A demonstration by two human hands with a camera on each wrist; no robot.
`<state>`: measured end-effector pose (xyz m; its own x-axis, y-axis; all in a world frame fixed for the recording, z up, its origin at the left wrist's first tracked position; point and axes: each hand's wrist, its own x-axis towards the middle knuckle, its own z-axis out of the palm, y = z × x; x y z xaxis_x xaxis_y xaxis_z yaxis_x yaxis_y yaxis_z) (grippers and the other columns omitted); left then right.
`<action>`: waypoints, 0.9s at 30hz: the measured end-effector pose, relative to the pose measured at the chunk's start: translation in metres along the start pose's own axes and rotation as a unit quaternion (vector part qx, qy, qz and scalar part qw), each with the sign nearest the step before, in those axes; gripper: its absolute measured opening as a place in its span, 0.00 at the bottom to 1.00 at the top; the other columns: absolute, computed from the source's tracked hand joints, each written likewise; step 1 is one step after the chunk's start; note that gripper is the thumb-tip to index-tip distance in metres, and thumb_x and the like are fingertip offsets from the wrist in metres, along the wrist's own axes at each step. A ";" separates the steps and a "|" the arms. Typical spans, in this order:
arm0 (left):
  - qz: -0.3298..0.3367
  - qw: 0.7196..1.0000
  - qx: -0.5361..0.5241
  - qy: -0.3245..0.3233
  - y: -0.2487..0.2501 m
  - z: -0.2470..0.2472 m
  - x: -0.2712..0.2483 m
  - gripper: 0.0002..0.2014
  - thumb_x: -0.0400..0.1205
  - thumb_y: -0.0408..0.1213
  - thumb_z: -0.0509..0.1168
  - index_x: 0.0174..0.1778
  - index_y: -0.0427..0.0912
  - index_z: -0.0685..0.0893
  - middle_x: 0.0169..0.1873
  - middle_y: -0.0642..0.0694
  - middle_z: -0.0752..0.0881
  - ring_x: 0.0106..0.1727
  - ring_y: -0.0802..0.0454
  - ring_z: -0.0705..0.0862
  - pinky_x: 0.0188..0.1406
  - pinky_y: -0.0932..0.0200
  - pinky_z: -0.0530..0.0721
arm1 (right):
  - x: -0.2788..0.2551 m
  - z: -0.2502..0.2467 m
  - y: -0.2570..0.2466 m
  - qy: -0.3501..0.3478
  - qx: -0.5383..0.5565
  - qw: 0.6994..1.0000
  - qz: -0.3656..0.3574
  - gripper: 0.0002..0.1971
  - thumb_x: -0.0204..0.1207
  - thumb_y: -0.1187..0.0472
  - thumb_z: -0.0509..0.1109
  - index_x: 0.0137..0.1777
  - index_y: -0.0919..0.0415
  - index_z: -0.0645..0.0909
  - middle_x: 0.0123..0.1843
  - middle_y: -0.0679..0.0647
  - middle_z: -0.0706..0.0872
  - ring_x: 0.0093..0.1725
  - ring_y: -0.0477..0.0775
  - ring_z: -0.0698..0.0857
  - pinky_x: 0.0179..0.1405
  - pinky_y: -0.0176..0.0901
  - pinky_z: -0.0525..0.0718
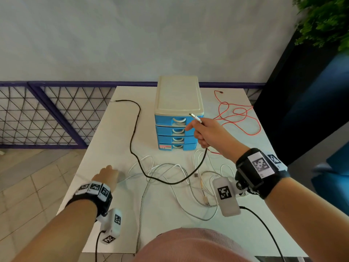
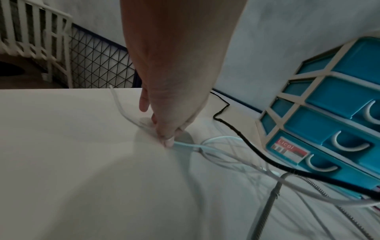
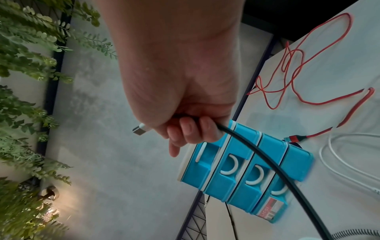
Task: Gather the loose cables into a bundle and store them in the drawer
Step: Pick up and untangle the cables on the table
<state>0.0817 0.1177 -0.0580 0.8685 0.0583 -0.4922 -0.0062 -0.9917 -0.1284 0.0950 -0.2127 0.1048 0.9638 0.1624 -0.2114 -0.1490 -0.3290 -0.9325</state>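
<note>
While right fingers (image 3: 186, 129) grip black cable (image 1: 135, 129), left fingers (image 2: 167, 139) pinch white cable (image 2: 185, 144).

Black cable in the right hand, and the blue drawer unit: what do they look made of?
The black cable looks fabric-braided with a matte finish: its surface shows a woven texture in the head view, though it reads smoother near the right hand. Its plug looks like bare metal. The blue drawer unit appears to be moulded plastic, slightly glossy, with a cream frame and white handles.
</note>
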 end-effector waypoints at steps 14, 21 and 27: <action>0.303 0.879 -0.338 0.147 0.093 -0.171 -0.056 0.10 0.83 0.39 0.63 0.39 0.38 0.83 0.27 0.52 0.80 0.20 0.65 0.74 0.24 0.68 0.71 | 0.009 0.051 -0.012 -0.083 -0.037 0.995 -0.037 0.17 0.89 0.53 0.50 0.51 0.57 0.79 0.38 0.48 0.85 0.20 0.49 0.75 0.21 0.35 0.72; 0.258 0.863 -0.431 0.052 0.082 -0.170 -0.049 0.15 0.84 0.50 0.58 0.40 0.44 0.79 0.25 0.49 0.77 0.20 0.54 0.71 0.20 0.60 0.70 | 0.012 0.020 -0.008 0.006 -0.030 0.999 -0.016 0.24 0.88 0.50 0.52 0.54 0.66 0.84 0.24 0.46 0.71 0.16 0.39 0.64 0.16 0.29 0.62; 0.213 0.883 -0.417 -0.018 0.040 -0.151 -0.037 0.19 0.87 0.47 0.53 0.36 0.39 0.79 0.25 0.49 0.72 0.24 0.54 0.70 0.27 0.64 0.71 | 0.016 -0.022 0.002 0.101 0.003 0.993 0.066 0.20 0.88 0.52 0.50 0.48 0.62 0.80 0.28 0.51 0.68 0.23 0.47 0.62 0.18 0.35 0.62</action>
<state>0.1242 0.0584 0.0854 0.8592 -0.3520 -0.3712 0.0514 -0.6625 0.7473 0.1154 -0.2311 0.1059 0.9606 -0.0724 -0.2683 -0.2770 -0.3289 -0.9028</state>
